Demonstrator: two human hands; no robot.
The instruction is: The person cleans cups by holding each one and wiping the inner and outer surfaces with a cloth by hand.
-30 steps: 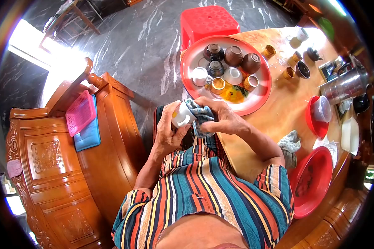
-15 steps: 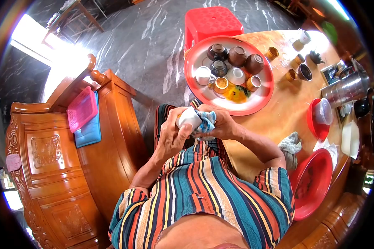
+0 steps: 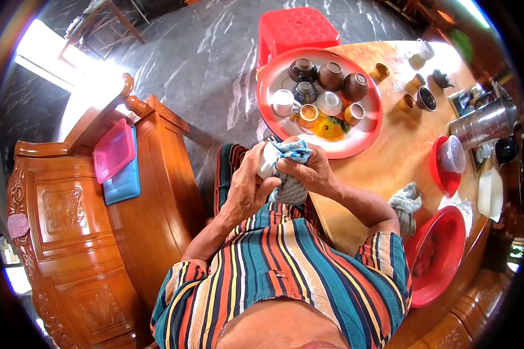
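Observation:
A white cup (image 3: 268, 160) is gripped in my left hand (image 3: 245, 185), its near side partly covered by my fingers. My right hand (image 3: 313, 173) closes around a blue-and-grey cloth (image 3: 291, 189) and presses it against the cup's rim. Part of the cloth hangs down below the cup. Just beyond my hands, a red-rimmed round tray (image 3: 364, 136) carries several upturned dark and brown cups (image 3: 330, 77), along with white cups (image 3: 283, 103) and small yellow-brown cups (image 3: 307, 116).
To the right on the wooden table (image 3: 355, 183) lie a crumpled grey cloth (image 3: 406, 200), a red basin (image 3: 442, 256) and a red bowl (image 3: 442, 168). A metal pot (image 3: 484, 127) stands farther right. Beyond the tray is a red stool (image 3: 300, 32); a wooden bench (image 3: 151, 192) is at left.
The cloth has shifted around the cup's rim, and more of its grey part now hangs below. My right thumb has moved up onto the cloth. Things on the table have stayed put.

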